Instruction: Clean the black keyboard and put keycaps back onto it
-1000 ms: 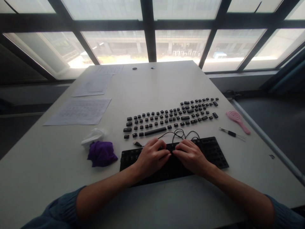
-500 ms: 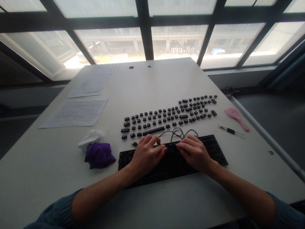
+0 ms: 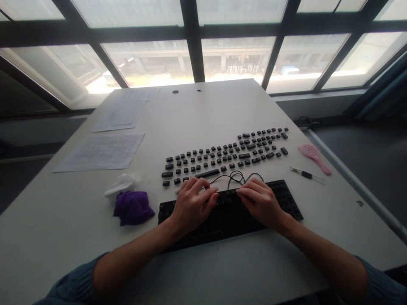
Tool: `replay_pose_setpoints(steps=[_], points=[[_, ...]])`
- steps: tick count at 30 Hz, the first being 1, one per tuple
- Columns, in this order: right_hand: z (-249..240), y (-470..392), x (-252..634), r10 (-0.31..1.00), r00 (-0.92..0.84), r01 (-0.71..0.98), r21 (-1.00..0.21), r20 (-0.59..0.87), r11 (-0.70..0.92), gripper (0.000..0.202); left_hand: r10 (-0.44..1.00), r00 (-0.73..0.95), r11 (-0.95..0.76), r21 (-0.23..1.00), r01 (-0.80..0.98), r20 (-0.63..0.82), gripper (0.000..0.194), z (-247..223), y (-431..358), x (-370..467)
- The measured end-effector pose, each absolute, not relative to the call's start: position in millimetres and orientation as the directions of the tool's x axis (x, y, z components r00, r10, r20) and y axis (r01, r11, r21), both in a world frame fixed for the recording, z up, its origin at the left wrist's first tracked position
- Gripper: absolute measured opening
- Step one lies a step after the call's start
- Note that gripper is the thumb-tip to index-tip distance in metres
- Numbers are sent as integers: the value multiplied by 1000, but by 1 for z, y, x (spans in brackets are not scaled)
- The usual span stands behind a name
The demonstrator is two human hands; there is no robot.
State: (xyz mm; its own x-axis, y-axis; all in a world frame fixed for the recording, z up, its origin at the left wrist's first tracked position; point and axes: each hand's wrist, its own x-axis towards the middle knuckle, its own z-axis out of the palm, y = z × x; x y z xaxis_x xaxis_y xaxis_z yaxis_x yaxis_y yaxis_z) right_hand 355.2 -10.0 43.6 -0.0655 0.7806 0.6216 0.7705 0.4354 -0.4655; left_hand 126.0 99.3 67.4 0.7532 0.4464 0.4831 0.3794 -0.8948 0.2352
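Observation:
A black keyboard base [image 3: 229, 224] lies at the near middle of the white table, mostly without keycaps. Over its left half is my left hand [image 3: 194, 202], with thumb and forefinger held near each other at the back edge; I cannot make out anything between them. My right hand [image 3: 260, 202] rests over the right half, its fingers pressed together at the back edge, and what they may hold is hidden. Behind the base a thin black cable [image 3: 235, 175] lies in loops. Loose black keycaps [image 3: 244, 156] stand in rows beyond it, with a long one [image 3: 206, 173] nearest.
Left of the keyboard lie a purple cloth [image 3: 133, 207] and a crumpled white plastic bag [image 3: 121, 185]. Printed sheets [image 3: 101, 151] cover the table's left side. To the right are a pink brush [image 3: 313, 157] and a wire puller with a black grip [image 3: 306, 174].
My left hand has shifted slightly left and away from the middle of the back edge. My right hand has barely moved. The view has tilted a little.

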Motion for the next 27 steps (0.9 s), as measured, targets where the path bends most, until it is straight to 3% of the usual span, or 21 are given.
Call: replay_pose_setpoints(steps=[7,14,20,24,27], points=[[51,-12,360,779,-36,769,-481,626,421,17,594,620,-804,360,473,512,34,101,128,109],[84,-8,391,813,11,838,-449,583,310,13,677,586,-735,369,569,444,33,123,159,88],[103,53,461,873,57,935,-333,485,124,11,653,655,-756,377,535,380,30,151,188,125],[98,109,503,915,152,971,-230,374,-67,14,539,771,-821,418,390,339,27,158,197,185],[87,143,521,952,136,984,-148,273,-98,17,489,830,-830,437,347,268,26,150,207,237]])
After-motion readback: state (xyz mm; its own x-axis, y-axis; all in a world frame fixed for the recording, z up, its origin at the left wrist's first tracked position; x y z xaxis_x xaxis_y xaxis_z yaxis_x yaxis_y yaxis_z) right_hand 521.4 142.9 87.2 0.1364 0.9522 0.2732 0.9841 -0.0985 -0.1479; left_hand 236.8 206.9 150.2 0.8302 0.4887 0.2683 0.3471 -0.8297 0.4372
